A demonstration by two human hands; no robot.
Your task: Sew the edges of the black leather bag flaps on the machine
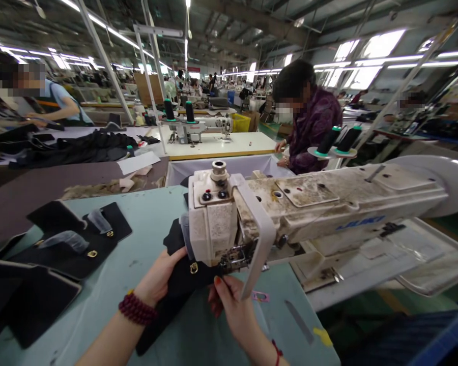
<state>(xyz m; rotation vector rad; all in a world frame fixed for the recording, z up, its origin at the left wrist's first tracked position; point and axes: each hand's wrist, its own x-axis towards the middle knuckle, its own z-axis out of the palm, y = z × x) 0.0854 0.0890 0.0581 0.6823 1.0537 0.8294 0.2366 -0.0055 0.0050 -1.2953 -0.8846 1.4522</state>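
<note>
A worn white sewing machine (313,213) stands on a pale blue-green table (137,254). Under its head lies a black piece (179,282) with a small gold buckle on it. My left hand (160,277), a dark red bead bracelet at its wrist, rests on the piece's left side with fingers closed on its edge. From below, my right hand (231,305) pinches the piece's edge beside the needle area. The needle itself is hidden behind the machine head.
Several more black pieces with gold buckles (76,239) lie at the left of the table. A person in purple (309,122) works behind the machine; another person (41,99) sits far left. Black fabric (76,147) is piled on a brown table. Thread cones (338,140) stand behind.
</note>
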